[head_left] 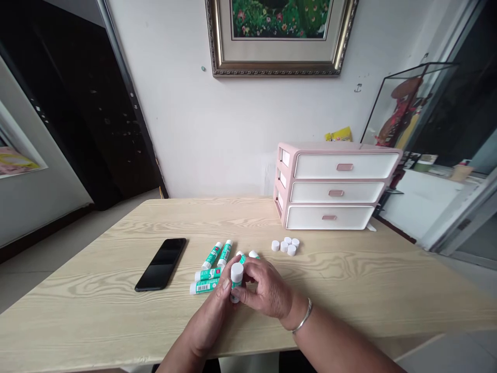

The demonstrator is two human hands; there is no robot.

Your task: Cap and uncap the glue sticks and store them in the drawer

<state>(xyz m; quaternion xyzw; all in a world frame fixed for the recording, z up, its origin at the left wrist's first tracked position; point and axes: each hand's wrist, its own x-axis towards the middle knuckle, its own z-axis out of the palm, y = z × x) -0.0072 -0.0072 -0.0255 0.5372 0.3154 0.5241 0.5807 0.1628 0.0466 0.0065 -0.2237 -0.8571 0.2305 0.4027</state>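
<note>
A glue stick [236, 282] with a white cap and a green label stands upright between my two hands, above the near part of the table. My left hand [216, 305] is closed round its left side. From the right, the fingers and thumb of my right hand [267, 290] grip it below the cap. Just beyond and left of my hands lie several more glue sticks [208, 274], and two others [253, 254] show only partly behind my fingers. Several short white caps [284, 246] sit in a cluster beyond my right hand.
A black phone [161, 264] lies on the wooden table [97, 305] to the left. At the back right stands a pink and white drawer unit [336, 192], with a yellow packet [340, 134] on top. The white wall [186, 129] rises behind the table.
</note>
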